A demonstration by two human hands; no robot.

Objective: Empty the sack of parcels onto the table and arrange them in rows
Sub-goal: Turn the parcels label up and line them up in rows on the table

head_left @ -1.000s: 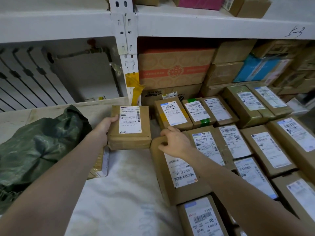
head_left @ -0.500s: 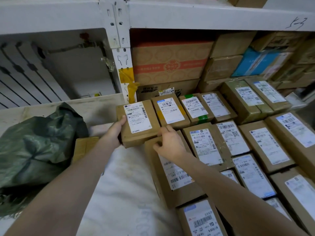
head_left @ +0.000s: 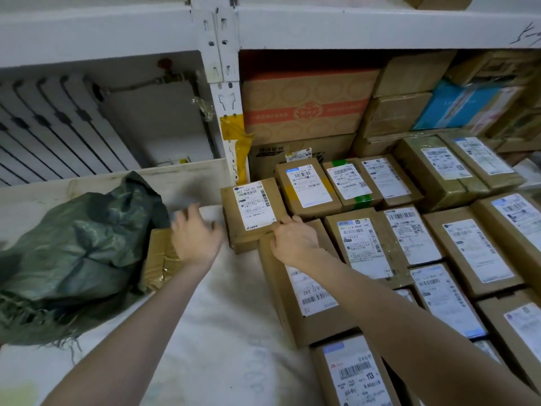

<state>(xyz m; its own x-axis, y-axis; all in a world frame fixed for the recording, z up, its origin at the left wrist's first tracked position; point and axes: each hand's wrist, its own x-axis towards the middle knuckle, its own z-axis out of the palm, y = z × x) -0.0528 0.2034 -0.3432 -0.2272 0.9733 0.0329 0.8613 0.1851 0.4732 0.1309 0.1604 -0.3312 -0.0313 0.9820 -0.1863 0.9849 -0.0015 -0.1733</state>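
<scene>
The left grip (head_left: pixel 196 234) hovers spread beside a labelled parcel (head_left: pixel 252 213); the right grip (head_left: pixel 294 240) touches its near edge, pinching or not I cannot tell.

Wide lane of bare white cloth (head_left: pixel 210 332) down the middle, green sack (head_left: pixel 73 250) crowding the left, parcel rows (head_left: pixel 474 253) packed tight on the right; a taped parcel (head_left: pixel 159 259) juts out beside the sack, shelf post (head_left: pixel 227 118) and stacked cartons (head_left: pixel 304 104) wall off the back

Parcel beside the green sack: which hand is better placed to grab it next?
Left. The left hand hangs open just above that parcel, next to the sack; the right hand rests on the rowed boxes farther off.
</scene>
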